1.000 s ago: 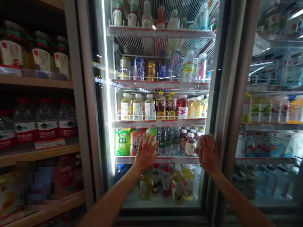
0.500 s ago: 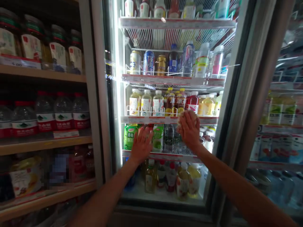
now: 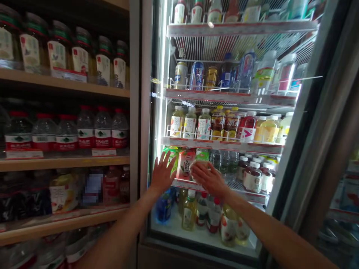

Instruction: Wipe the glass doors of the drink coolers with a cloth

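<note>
My left hand [image 3: 162, 175] has its fingers spread, palm toward the glass door [image 3: 221, 228] of a lit drinks fridge, near the door's left side. To its right my right hand [image 3: 209, 180] is pressed on a pale, crumpled cloth [image 3: 193, 166], most of it hidden beneath the fingers. Both hands are outside the glass. Behind them stand a green pack [image 3: 171, 152] and a red pack [image 3: 185, 163] on a fridge shelf. Whether the left palm touches the glass is hard to tell.
Wooden shelves [image 3: 84, 161] on the left carry red-capped water bottles [image 3: 86, 129] and dark-capped bottles [image 3: 57, 48]. Inside the fridge, wire shelves hold bottles and cans [image 3: 196, 74]. A metal door frame [image 3: 305, 179] runs up the right side, with another fridge beyond.
My right hand and the cloth have moved down and left across the glass, closer to my left hand. The view has swung left, showing more of the wooden shelves.
</note>
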